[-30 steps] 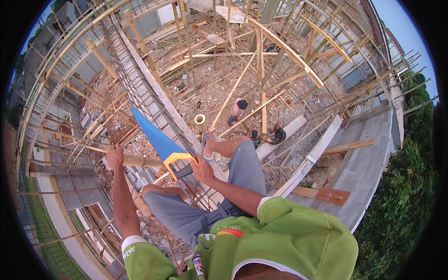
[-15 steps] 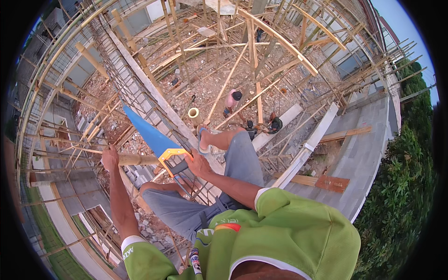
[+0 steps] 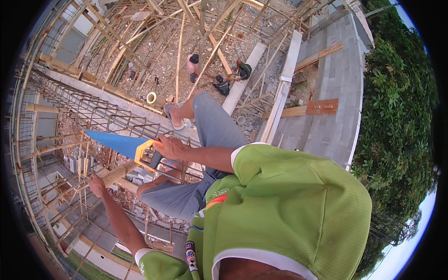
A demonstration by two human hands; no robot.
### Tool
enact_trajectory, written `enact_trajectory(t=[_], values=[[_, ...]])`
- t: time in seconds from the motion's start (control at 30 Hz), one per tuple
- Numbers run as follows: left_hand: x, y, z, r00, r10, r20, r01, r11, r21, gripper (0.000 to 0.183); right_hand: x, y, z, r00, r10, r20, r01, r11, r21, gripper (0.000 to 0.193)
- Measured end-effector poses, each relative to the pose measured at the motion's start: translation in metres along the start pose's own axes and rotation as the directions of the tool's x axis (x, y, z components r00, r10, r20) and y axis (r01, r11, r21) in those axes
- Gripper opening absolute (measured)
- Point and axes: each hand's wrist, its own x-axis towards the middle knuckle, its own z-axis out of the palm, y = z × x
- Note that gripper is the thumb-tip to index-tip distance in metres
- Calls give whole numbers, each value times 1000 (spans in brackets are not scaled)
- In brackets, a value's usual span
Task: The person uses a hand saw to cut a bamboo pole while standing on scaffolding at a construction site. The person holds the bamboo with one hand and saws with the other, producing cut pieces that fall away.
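Note:
My right hand [image 3: 171,147] is closed round the orange and black handle of a handsaw [image 3: 116,143]. Its blue blade points away to the left, beside the long cage of steel bars. My left hand [image 3: 97,185] grips the near left end of a thick bamboo pole [image 3: 116,174]. The pole's other end runs up close under the saw handle; whether the teeth touch it I cannot tell. My bent legs in grey shorts straddle the rebar cage [image 3: 100,112], and one sandalled foot [image 3: 174,116] rests at the concrete beam.
Far below, several people, one in a pink shirt [image 3: 192,65], are on rubble-strewn ground among wooden props. A round pipe opening [image 3: 151,97] stands beyond the beam. A grey block wall [image 3: 329,74] and trees [image 3: 396,98] lie right. Bamboo scaffolding [image 3: 56,219] crosses the left side.
The view has turned, shifting the site leftward in the picture. The saw blade now lies flatter, pointing left instead of steeply up-left. Both hands keep their grips.

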Motion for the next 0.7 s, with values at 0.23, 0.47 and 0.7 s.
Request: enact_trajectory(t=[0.23, 0.47, 0.7], values=[[28, -6, 19, 995, 102, 14, -103, 988, 115, 64, 2, 12, 7, 985, -93, -148, 98, 995, 27, 51], [17, 2, 14, 992, 118, 36, -121, 987, 110, 68, 6, 16, 9, 984, -94, -154, 96, 995, 11, 51], [20, -4, 15, 985, 157, 75, -167, 974, 150, 69, 7, 17, 8, 987, -90, -133, 94, 995, 24, 50]])
